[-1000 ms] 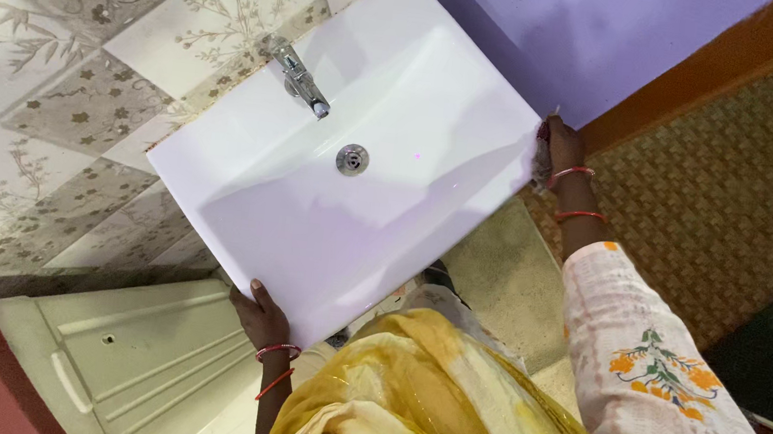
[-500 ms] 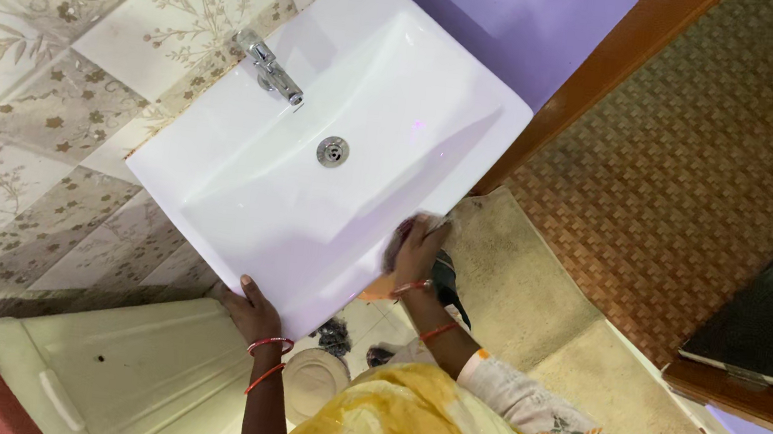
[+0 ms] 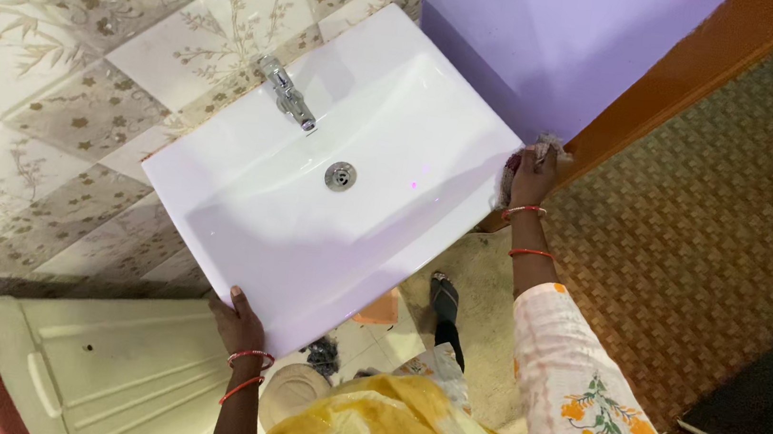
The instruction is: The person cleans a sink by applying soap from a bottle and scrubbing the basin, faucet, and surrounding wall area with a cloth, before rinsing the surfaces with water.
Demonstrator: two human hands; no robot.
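We look down at a white sink on a flowery tile wall, beside a purple wall. Our left hand grips the sink's front corner. Our right hand is closed on a cloth, pressed at the sink's right corner. A brown woven floor lies below.
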